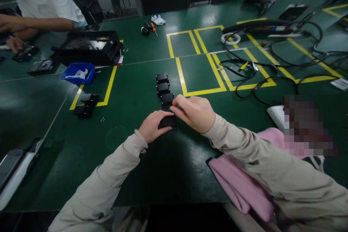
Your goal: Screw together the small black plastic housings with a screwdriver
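My left hand (154, 126) is closed around a small black box-shaped part (169, 122) on the green table, thumb on the near side and fingers on the far side. Just above that part's right end, my right hand (196, 111) has its thumb and forefinger pinched together; whatever lies between the fingertips is too small to make out. Beyond my hands, three similar black parts (163, 88) stand in a row, the nearest close to my right fingertips. More black parts (86, 105) sit to the left, with a few small screws (102, 119) beside them.
A blue bin (78, 73) and a black tray (89, 45) stand at the left, near a co-worker's arm (49, 24). An orange screwdriver (153, 29) lies at the back. Black cables (244, 76) sprawl on the right. Pink cloth (241, 181) lies under my right forearm.
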### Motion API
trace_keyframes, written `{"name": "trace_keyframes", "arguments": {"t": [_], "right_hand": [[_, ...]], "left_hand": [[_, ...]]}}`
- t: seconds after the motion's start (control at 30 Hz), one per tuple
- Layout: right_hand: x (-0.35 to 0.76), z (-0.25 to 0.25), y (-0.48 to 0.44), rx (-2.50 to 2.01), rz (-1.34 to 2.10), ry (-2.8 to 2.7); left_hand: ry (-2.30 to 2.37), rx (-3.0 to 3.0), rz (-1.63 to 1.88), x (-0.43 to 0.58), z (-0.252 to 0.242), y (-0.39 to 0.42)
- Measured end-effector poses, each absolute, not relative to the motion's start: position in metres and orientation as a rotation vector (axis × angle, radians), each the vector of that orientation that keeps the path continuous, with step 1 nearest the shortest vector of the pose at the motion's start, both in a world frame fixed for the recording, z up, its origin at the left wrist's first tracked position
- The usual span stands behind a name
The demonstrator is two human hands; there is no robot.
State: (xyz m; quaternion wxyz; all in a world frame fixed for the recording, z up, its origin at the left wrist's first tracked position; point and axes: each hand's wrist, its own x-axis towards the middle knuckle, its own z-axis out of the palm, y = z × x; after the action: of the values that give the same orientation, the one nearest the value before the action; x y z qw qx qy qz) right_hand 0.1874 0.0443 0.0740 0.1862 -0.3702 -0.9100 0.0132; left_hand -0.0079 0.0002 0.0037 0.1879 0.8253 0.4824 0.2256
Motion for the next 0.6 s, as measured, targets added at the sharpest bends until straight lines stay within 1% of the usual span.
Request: {"name": "trace_keyframes", "arguments": {"t": [0.23,0.6], "right_hand": [[0.171,0.084,0.050,-1.166,0.036,-2.607],[0.183,0.073,0.051,-1.085,0.070,-2.503]], "left_hand": [[1.308,2.329,0.654,-0.011,0.003,-0.002],[1.269,2.274,0.661,-0.013,0.005,0.002]]}}
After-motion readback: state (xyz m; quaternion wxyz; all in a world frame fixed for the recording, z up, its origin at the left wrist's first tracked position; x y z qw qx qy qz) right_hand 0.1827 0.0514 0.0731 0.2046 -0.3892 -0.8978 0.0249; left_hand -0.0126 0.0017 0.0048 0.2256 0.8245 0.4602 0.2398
